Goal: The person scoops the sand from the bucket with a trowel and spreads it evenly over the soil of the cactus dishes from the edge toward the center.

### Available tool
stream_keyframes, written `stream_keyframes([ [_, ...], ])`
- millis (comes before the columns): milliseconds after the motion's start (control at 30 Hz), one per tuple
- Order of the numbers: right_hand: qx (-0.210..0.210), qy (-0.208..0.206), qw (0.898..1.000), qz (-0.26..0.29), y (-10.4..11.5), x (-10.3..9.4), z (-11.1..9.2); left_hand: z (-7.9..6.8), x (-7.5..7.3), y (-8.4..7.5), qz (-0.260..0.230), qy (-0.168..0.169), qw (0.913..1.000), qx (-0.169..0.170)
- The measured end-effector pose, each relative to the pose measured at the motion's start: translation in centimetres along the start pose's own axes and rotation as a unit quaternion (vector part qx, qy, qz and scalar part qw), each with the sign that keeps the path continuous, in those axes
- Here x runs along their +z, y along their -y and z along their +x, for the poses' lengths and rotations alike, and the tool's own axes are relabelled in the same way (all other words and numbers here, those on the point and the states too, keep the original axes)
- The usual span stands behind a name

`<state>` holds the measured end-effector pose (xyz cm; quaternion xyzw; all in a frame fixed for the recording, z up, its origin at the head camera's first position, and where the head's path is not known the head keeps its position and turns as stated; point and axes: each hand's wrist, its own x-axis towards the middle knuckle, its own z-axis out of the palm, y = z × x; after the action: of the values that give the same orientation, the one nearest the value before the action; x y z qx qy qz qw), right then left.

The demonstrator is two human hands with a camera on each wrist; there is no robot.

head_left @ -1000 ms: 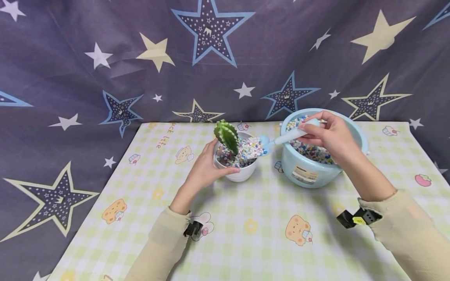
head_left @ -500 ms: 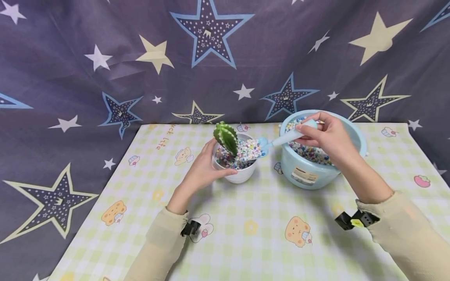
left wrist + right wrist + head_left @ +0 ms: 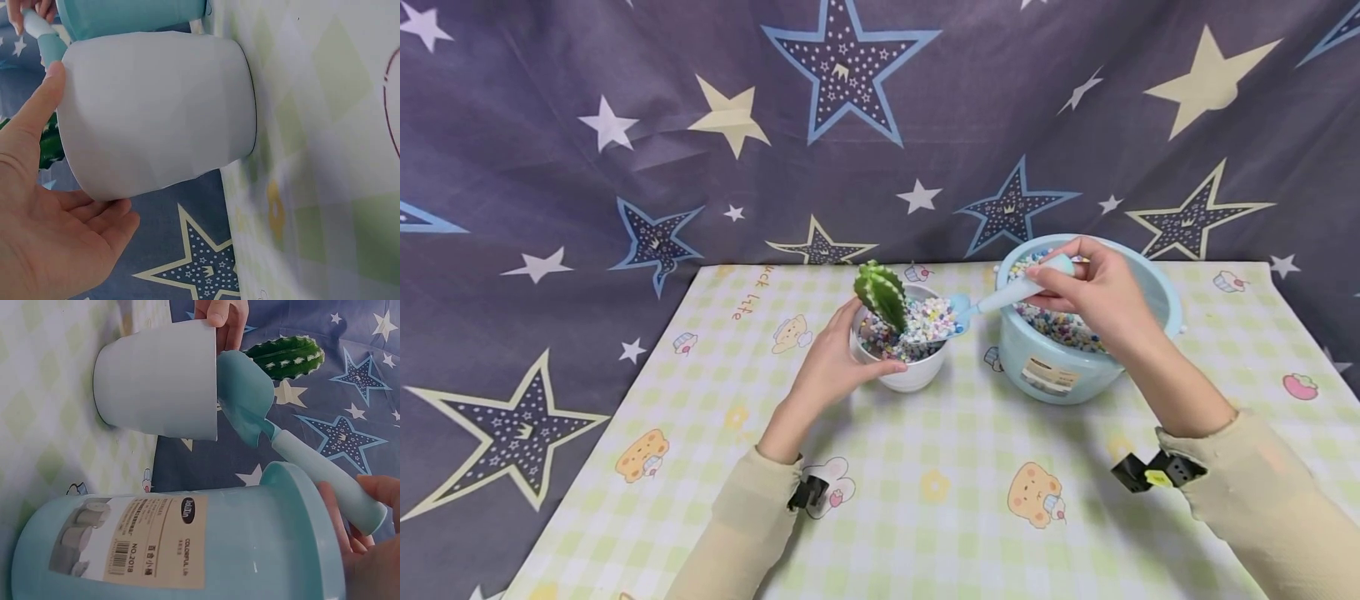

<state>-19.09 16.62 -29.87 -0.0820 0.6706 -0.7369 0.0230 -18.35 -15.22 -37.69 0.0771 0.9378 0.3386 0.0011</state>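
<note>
A green cactus leans to the left in a white pot partly filled with multicoloured beads. My left hand holds the pot near its rim, thumb on the near side and fingers round the left. In my right hand is the handle of a light blue trowel, pinched between thumb and fingers. The trowel's blade, loaded with beads, lies over the right part of the pot's mouth, below the cactus's top. My right hand is above the rim of a light blue bucket.
More beads lie inside the bucket, which stands to the right of the pot. Both stand on a green checked tablecloth printed with cartoon figures. A dark curtain with stars hangs behind the table.
The trowel has shifted very slightly left, with its beads still on the blade. My left hand keeps its hold on the pot, almost still.
</note>
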Motion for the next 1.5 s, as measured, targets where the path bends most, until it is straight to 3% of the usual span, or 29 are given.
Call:
stream_keyframes([
  [500,-0.003,-0.006,1.000,-0.017,0.3,0.5,-0.2,-0.3,0.4,-0.3,0.011,-0.022,0.9997,0.000],
  [933,-0.002,-0.007,1.000,-0.025,0.2,0.5,-0.3,0.1,-0.5,0.1,0.000,0.033,0.9994,0.008],
  [1500,-0.012,-0.001,0.999,-0.051,0.6,0.7,-0.4,-0.4,0.3,-0.9,0.025,-0.013,0.9996,-0.006],
])
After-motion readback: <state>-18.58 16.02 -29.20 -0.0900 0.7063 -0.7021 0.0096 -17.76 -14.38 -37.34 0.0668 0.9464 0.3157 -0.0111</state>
